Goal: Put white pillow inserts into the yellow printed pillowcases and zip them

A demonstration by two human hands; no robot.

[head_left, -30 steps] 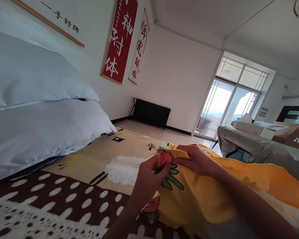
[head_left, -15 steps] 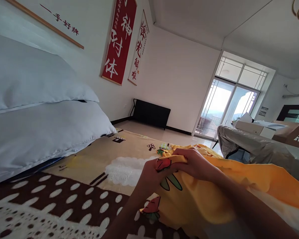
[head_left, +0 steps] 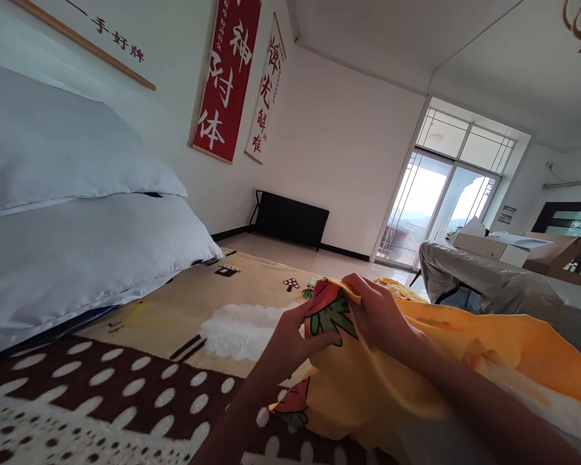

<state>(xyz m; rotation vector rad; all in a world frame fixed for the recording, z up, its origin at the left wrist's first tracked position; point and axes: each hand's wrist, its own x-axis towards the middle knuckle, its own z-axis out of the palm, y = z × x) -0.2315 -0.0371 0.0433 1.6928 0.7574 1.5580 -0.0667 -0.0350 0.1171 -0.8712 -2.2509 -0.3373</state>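
- Head view: a patterned blanket fills the lower left. It is brown with white spots up close and cream with a white cloud shape further off.
- Two white pillows lie stacked on the blanket's left side, against the wall.
- The yellow cloth, printed with strawberries, lies bunched over the blanket's right part and runs off toward the lower right.
- The left hand pinches a corner of the yellow cloth between thumb and fingers, at a strawberry print.
- The right hand is closed over the same raised fold from above. The two hands sit just beside each other.
- On the left wall hang a red banner and a white banner, both with characters. A long wooden strip runs above the pillows.
- A low black frame stands against the far wall on the pale tiled floor.
- Glass doors at the far right let in bright daylight.
- To the right, furniture under a grey cover carries cardboard boxes.
- The blanket's far edge meets the floor just beyond the hands. The pillows close off the left side.
- Between the pillows and the cloth a stretch of blanket lies bare. The floor is open from the blanket's edge to the black frame and the doors.
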